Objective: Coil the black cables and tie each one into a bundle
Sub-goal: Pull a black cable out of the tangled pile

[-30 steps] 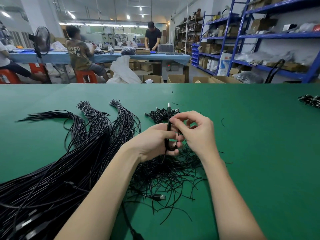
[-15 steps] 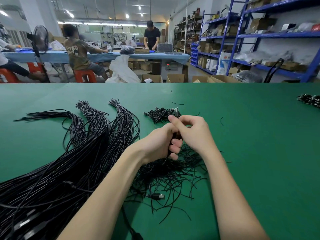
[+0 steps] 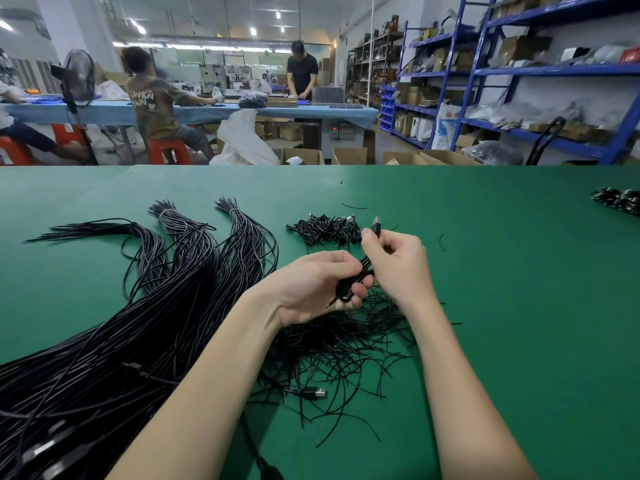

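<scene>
Spreading wide, green table [image 3: 519, 306] bare toward its right and far edges, long black cables [image 3: 138, 323] heaped left, left hand [image 3: 311, 289] gripping coiled cable [image 3: 353, 282], right hand [image 3: 398, 261] pinching its USB plug [image 3: 376, 226] (no legible writing on it).

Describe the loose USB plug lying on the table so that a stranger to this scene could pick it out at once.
Start at the green table and find the heap of thin black ties under the hands. At its near edge lies the USB plug, the only silver-tipped connector there, pointing right.
</scene>
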A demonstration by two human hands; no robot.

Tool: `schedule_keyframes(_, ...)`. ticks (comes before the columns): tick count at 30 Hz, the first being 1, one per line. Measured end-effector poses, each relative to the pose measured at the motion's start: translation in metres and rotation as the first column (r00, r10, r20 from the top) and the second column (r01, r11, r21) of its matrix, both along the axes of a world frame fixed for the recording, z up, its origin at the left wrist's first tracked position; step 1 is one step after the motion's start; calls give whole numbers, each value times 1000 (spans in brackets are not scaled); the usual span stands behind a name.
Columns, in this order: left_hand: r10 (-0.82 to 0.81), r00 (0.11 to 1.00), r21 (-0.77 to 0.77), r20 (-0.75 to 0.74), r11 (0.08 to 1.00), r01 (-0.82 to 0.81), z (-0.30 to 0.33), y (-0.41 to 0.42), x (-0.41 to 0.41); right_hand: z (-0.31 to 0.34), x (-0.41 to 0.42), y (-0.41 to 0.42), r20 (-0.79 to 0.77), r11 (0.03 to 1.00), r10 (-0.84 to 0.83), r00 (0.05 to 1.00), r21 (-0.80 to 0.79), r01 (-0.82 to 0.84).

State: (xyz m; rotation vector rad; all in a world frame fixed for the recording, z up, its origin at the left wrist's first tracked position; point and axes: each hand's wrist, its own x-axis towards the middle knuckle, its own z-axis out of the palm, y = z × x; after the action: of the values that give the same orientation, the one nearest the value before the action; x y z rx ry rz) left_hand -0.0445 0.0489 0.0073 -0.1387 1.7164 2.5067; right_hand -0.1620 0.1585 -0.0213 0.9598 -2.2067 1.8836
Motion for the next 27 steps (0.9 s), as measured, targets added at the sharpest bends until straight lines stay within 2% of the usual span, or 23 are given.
schedule_keyframes(3, 16, 999, 45, 46, 999, -18, 0, -5, 1, 1, 1, 2, 61, 993, 90, 994, -76, -85)
schedule_keyframes(7, 66, 994, 47, 83, 996, -70, -2, -7, 1, 4, 4, 0, 19, 989, 94, 995, -113, -91)
schedule_keyframes(10, 146, 987, -31, 74, 989, -144, -4, -8, -2, 3, 4, 0, -27, 995, 41, 999, -95, -43)
schedule_keyframes(14, 219, 976, -198, 16, 957, -212, -2, -7, 0, 4, 6, -2, -196, 995, -72, 978, -86, 56)
schedule_keyframes(16, 263, 962, -345, -72, 898, -272, 0, -4, 1, 4, 7, -3, -241, 991, -125, 963, -84, 108)
schedule_keyframes(19, 297, 933, -548, -205, 755, -361, 1, 2, -1, 3, 4, -3, -240, 984, -175, 955, -75, 162)
schedule_keyframes(21, 297, 923, -617, -245, 686, -385, 2, 3, -2, 2, 3, -4, -235, 976, -214, 948, -91, 197)
schedule_keyframes(24, 282, 923, -638, -263, 667, -385, -1, 1, -3, 1, 4, -7, -213, 966, -251, 944, -116, 231)
schedule_keyframes(27, 336, 910, -522, -241, 746, -413, -6, 0, -5, 2, 2, -7, -134, 975, -222, 966, -53, 216)
